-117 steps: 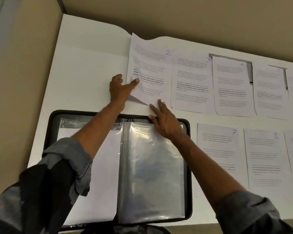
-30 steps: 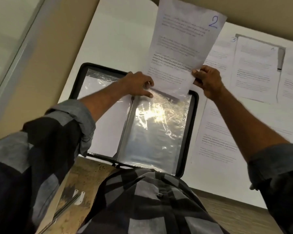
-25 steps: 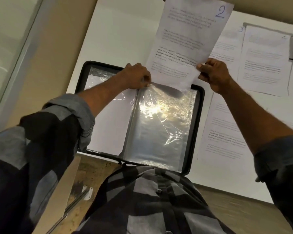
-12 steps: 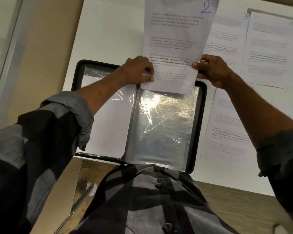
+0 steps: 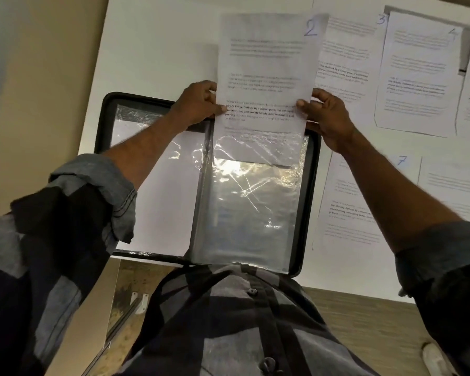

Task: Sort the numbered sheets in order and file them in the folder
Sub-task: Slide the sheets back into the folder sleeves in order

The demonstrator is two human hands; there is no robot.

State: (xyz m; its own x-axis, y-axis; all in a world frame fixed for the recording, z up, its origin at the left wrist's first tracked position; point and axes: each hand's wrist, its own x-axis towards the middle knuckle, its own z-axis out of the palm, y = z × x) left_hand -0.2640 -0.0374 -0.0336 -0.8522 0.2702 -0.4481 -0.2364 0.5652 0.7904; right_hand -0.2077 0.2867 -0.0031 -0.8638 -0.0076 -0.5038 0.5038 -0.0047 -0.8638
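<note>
Both my grips pinch sheet 2 (image 5: 266,77) by its side edges, left hand (image 5: 198,104) and right hand (image 5: 327,115), its near end tucked into the right clear sleeve (image 5: 250,213) of the folder (image 5: 100,137); I should slide evenly, avoiding snagged corners.

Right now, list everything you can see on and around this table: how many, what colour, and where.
sheet 2: one, white, held over the folder's top edge, its lower edge inside the clear sleeve.
folder: one, black, open on the table's near side.
clear sleeve: one, transparent, folder's right half.
filed sheet: one, white, folder's left half; number not visible.
sheet 3, sheet 4: one each, white, far row right of the folder.
sheet 7, sheet 8: one each, white, near row right of the folder.
table: one, white, under everything.
left hand: one, pinches sheet 2's left edge.
right hand: one, pinches sheet 2's right edge.
</note>
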